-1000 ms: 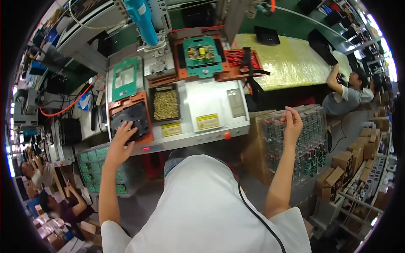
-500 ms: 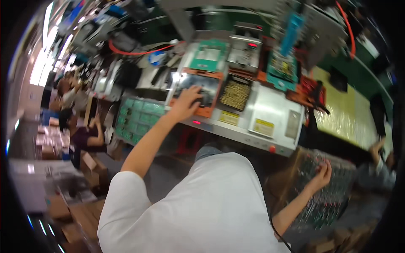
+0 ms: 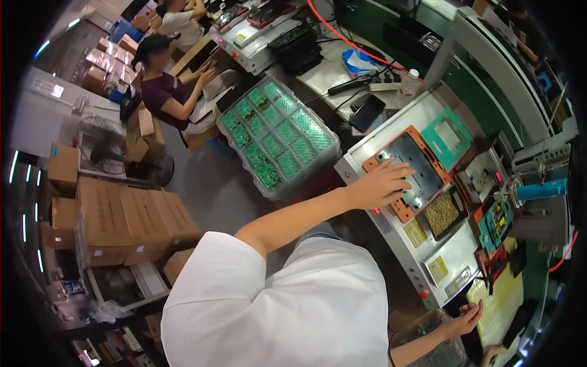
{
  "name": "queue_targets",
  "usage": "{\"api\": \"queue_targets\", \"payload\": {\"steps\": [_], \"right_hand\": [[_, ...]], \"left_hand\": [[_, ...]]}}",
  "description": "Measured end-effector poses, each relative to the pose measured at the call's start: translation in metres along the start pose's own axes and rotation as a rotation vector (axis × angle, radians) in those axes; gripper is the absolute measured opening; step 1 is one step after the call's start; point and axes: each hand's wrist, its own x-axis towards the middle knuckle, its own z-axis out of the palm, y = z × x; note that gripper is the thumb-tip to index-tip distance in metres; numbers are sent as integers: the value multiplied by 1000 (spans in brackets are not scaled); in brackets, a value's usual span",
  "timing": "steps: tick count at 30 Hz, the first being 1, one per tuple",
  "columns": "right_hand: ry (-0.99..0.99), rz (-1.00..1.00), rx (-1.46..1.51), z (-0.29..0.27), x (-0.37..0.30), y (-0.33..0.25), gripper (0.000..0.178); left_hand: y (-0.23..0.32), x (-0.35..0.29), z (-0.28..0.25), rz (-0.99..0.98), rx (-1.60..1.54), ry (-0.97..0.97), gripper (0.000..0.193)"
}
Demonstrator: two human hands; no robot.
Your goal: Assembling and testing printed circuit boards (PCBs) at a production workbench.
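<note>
My left hand [image 3: 382, 183] lies flat with spread fingers on a dark fixture plate [image 3: 416, 156] set in an orange frame, on the white machine table [image 3: 397, 235]. It holds nothing. A tray of small brass parts [image 3: 441, 213] sits just right of the plate, and a teal fixture [image 3: 449, 134] lies beyond it. My right hand [image 3: 468, 318] is low at the right edge, fingers loosely apart, next to a clear tray stack [image 3: 434, 352] that is mostly cut off. My white shirt fills the lower middle.
A stack of clear trays with green circuit boards [image 3: 278, 137] stands left of the machine. Brown cardboard boxes [image 3: 116, 214] are piled at the left. A seated person in a dark red shirt [image 3: 165, 92] works at the far bench. A blue cylinder tool [image 3: 541, 189] hangs at the right.
The view has swung far to the left and tilted. My left hand stays on the dark fixture plate. My right hand has come off the top of the board trays.
</note>
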Motion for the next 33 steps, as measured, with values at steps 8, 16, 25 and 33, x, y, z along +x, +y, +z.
{"api": "queue_targets", "payload": {"steps": [8,16,25,33], "right_hand": [[-50,-122,-97,-12,43,-26,28],[12,-181,-224,-39,48,-54,29],[325,-43,-31,-91,-5,-76,26],[268,180,-129,-130,-23,-59,17]], "left_hand": [[-53,-28,-48,-488,-196,646,15],[-157,-13,-111,-646,-23,867,22],[-153,-105,-129,-612,493,448,28],[-249,-176,-161,-665,378,763,31]]}}
